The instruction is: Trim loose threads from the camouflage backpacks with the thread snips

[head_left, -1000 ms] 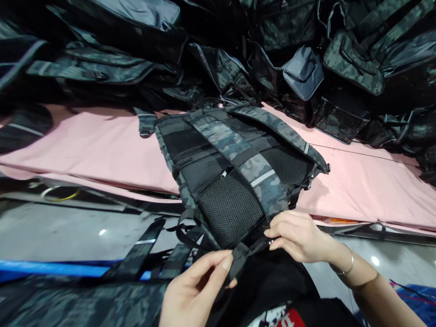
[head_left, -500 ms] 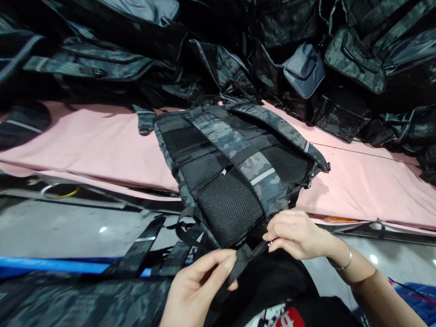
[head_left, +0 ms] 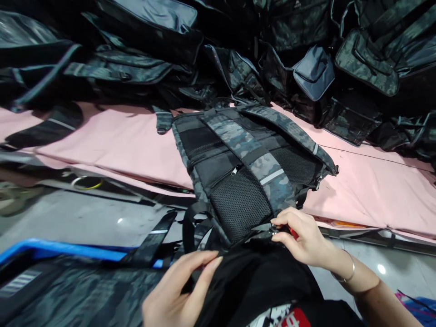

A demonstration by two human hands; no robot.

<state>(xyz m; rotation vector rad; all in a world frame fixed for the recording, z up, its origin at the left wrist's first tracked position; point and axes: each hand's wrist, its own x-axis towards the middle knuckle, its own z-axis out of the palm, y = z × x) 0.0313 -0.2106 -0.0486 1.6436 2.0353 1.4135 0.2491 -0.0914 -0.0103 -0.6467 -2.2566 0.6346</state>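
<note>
A camouflage backpack (head_left: pixel 238 145) lies with its back panel up, shoulder straps and black mesh padding showing, its lower end over the near edge of the pink surface. In my right hand (head_left: pixel 303 238) are small thread snips (head_left: pixel 264 228), closed round by thumb and fingers; a bit of red shows at the palm. The blades point left, parted, at the bag's bottom edge. My left hand (head_left: pixel 185 284) is to the left and nearer me, thumb and forefinger tips pinched together. Whatever lies between those tips, if anything, is too small to make out.
Several camouflage and black bags (head_left: pixel 299 27) are heaped along the back. The pink cloth (head_left: pixel 136 145) covers the table. At the lower left, a blue-rimmed container (head_left: pixel 68 245) holds more camouflage bags. A ring (head_left: pixel 86 183) hangs below the table edge.
My left hand has let go of the black webbing strap and moved left and down. The snips in my right hand now show clearly, blades apart. The view has shifted slightly.
</note>
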